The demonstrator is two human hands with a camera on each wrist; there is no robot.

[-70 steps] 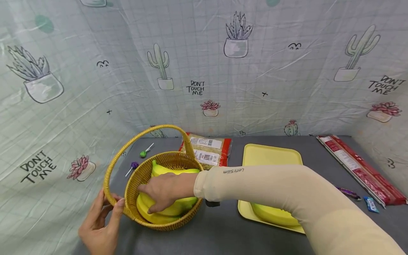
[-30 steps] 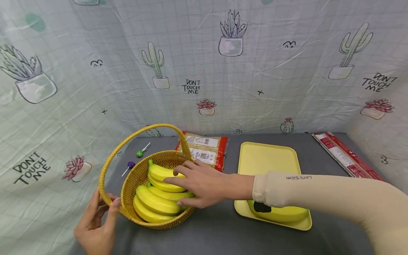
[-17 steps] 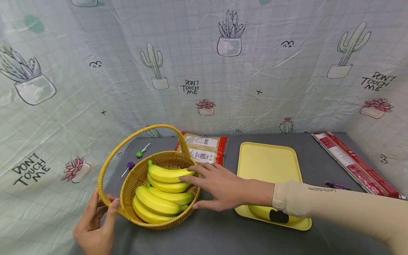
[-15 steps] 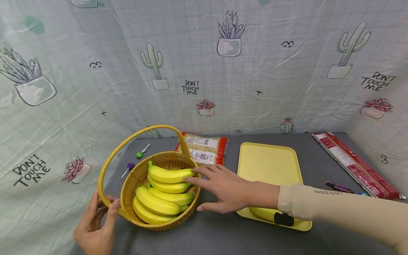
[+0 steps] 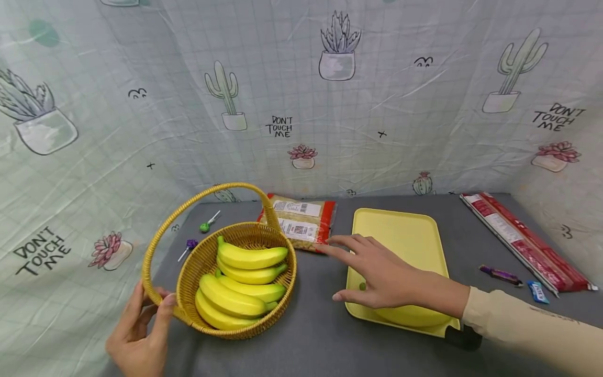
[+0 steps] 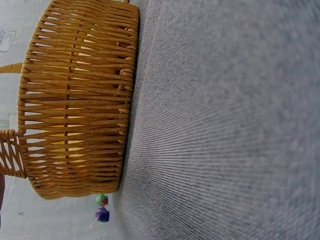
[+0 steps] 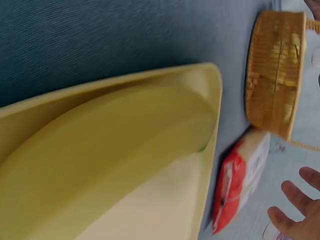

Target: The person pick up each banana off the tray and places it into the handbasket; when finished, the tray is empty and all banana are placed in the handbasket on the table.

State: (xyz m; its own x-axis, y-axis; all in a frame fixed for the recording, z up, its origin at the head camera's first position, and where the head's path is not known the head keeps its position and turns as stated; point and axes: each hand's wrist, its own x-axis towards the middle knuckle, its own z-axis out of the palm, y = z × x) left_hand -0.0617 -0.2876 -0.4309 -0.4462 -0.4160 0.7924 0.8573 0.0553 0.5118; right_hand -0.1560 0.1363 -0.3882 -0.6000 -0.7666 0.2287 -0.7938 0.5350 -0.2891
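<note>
My left hand (image 5: pixel 138 335) grips the base of the handle (image 5: pixel 146 262) of a yellow wicker basket (image 5: pixel 252 235), thumb in front and fingers behind. Inside the basket lie several yellow bananas (image 5: pixel 233 296) in two groups. My right hand (image 5: pixel 381 275), its fingers spread and holding nothing, is above a yellow tray (image 5: pixel 395 230). On the tray's near part lies another banana (image 5: pixel 414 317), partly hidden by the right hand and wrist in the head view. The right wrist view shows this banana (image 7: pixel 110 145) up close.
Behind the basket lies a red-edged clear packet (image 5: pixel 301 220). Left of it are a green lollipop (image 5: pixel 204 228) and a purple lollipop (image 5: pixel 191 244). At right lie a long red package (image 5: pixel 527 241), a purple-wrapped sweet (image 5: pixel 500 275) and a small blue packet (image 5: pixel 538 292).
My right hand has left the bananas in the basket and moved right, past the basket rim, to above the tray. My left hand keeps its hold on the handle base.
</note>
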